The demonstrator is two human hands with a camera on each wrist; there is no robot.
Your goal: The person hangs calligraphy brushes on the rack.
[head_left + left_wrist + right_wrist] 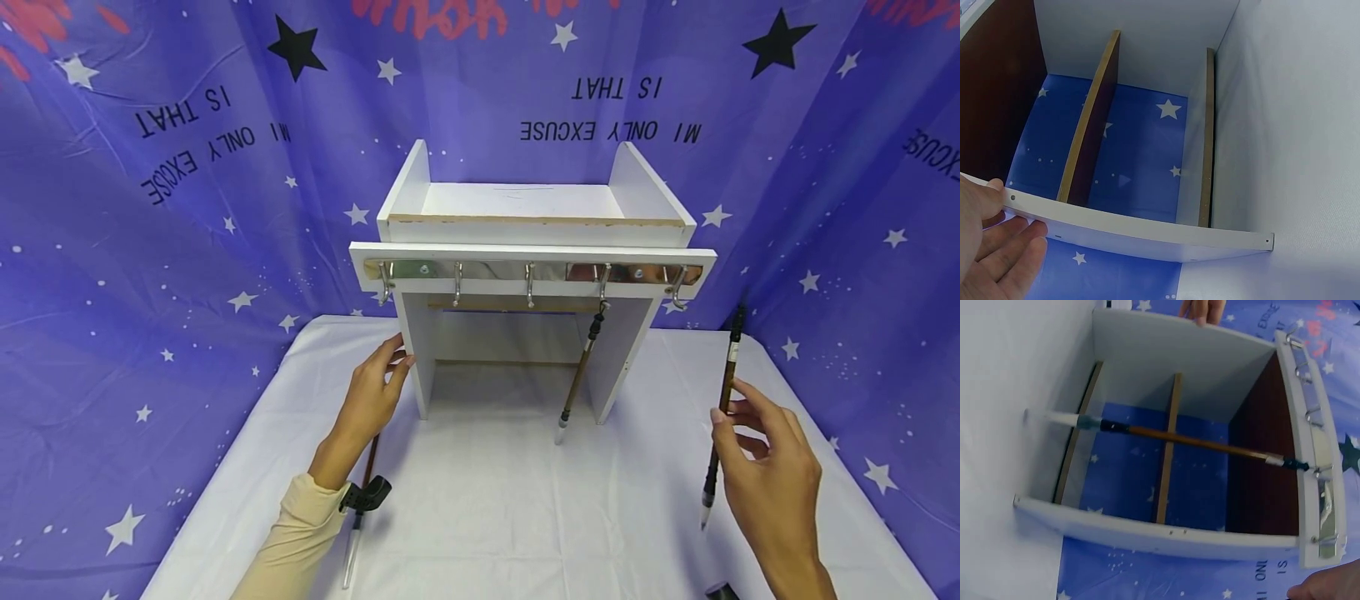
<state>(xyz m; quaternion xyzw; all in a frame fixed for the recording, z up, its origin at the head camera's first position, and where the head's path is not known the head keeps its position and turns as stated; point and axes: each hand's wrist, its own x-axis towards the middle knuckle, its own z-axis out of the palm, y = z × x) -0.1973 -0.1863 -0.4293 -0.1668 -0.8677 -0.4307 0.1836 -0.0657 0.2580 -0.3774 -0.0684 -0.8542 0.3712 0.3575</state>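
A white wooden shelf (422, 383) with a row of metal hooks (530, 285) stands in the middle. My left hand (369, 396) holds the front edge of its left side panel; in the left wrist view the thumb and fingers lie on opposite faces of that panel (1141, 232). Off to the shelf's right, my right hand (776, 471) pinches a calligraphy brush (726, 387) between thumb and fingers, its clear-capped end pointing down. A second calligraphy brush (578, 375) hangs by its loop from the fourth hook. In the right wrist view only part of my right hand (1329, 584) shows.
Another brush (371, 460) with a clear cap lies on the white-covered table (480, 517), partly hidden under my left forearm. A black object (722, 591) shows at the bottom edge. Purple star-printed cloth (480, 108) surrounds the table behind and at the sides.
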